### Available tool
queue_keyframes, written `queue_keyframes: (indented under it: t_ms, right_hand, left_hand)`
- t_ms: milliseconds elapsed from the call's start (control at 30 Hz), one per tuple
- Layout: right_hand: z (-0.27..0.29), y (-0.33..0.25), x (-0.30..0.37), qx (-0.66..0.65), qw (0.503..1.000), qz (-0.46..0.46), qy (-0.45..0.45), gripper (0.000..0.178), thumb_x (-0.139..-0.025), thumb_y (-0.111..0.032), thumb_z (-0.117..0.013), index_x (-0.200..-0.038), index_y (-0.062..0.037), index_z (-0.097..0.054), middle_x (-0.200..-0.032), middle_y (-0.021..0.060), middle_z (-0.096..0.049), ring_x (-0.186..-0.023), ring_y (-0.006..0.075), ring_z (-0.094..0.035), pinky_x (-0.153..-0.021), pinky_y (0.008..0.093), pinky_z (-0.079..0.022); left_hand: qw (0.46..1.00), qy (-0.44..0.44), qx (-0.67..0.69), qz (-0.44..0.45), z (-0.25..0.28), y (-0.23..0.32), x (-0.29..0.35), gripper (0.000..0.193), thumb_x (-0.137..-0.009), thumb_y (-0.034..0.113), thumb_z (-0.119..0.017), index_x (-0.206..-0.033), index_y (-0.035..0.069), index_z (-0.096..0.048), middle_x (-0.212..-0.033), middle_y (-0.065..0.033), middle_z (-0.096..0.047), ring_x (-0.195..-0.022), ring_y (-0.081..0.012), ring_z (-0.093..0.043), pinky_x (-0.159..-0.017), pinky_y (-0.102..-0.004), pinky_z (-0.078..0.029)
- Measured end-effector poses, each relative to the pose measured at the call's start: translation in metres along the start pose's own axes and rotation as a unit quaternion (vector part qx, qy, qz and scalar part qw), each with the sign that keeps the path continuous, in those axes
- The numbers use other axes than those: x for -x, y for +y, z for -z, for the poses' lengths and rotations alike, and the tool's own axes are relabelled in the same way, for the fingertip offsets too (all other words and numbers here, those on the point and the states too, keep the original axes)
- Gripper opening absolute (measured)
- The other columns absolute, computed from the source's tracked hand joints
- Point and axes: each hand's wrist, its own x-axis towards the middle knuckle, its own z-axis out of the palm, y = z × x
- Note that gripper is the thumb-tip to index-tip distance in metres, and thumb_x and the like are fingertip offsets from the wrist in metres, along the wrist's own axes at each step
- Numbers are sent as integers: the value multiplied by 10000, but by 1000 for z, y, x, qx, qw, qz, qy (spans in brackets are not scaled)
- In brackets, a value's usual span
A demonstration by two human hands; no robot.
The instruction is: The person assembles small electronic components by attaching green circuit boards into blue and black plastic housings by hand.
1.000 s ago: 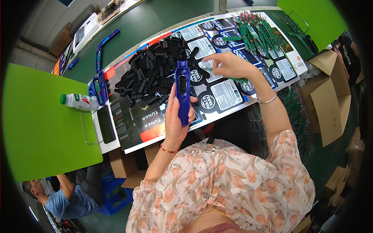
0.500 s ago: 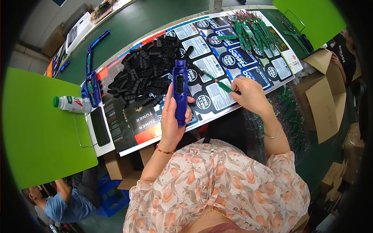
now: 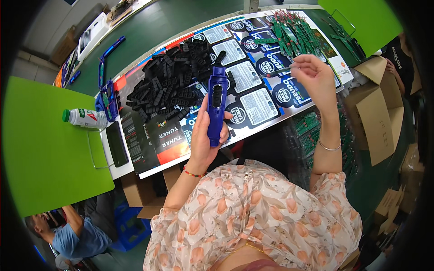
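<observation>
My left hand [image 3: 204,131] is closed round the lower part of a long blue plastic housing [image 3: 217,118], held upright in front of me. A black rubber button pad [image 3: 217,94] shows in the housing's oval opening. Off to the right, my right hand [image 3: 313,80] pinches one end of a narrow green circuit board [image 3: 279,72], seen nearly edge-on above the printed sheets. A heap of black button pads [image 3: 165,86] lies left of the housing. Beyond my right hand lies a pile of green circuit boards [image 3: 294,38] with reddish wires.
Printed sheets [image 3: 253,108] cover the table. Bright green panels [image 3: 49,149] stand at both sides. A white bottle [image 3: 86,118] and a dark phone-like slab [image 3: 117,145] are at left, near blue housings [image 3: 107,101]. Cardboard boxes [image 3: 377,117] stand right; another person [image 3: 81,232] sits lower left.
My right hand has risen and moved right, away from the housing, with the circuit board turned nearly edge-on. My left hand and the housing have shifted slightly right.
</observation>
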Motion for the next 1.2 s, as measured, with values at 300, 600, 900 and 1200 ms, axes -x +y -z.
queue_keyframes:
  t_ms: [300,600,900,1200]
  right_hand:
    - [-19,-10,2,-282,957,29,66,149,-854,-18,-715,-990,12,-661,-843,56,-688,-717,96,-648,-580,186,-474]
    - [-71,-25,23,-235,968,16,-90,144,-846,-13,-725,-978,5,-668,-848,42,-688,-730,59,-645,-589,172,-498]
    - [-90,-26,35,-212,966,3,-147,115,-852,-16,-718,-940,34,-664,-839,52,-685,-749,65,-657,-666,177,-535]
    - [-84,-31,35,-191,966,-5,-173,110,-856,-17,-711,-928,49,-661,-843,75,-694,-754,87,-675,-695,198,-559]
  left_hand:
    - [996,-27,47,64,1,-3,3,567,-1060,352,-355,-1555,160,-155,-1085,-197,-609,-649,-132,-524,-552,-245,-443]
    - [994,-15,42,100,0,-5,3,592,-1043,362,-399,-1555,173,-169,-1066,-194,-594,-743,-165,-558,-658,-288,-476]
    - [993,-51,54,95,3,-5,0,581,-1051,432,-316,-1555,183,-166,-1088,-184,-597,-718,-148,-523,-654,-281,-452]
    - [995,-41,23,90,2,-5,-3,560,-1057,431,-283,-1546,171,-201,-1068,-190,-597,-691,-133,-510,-610,-245,-435]
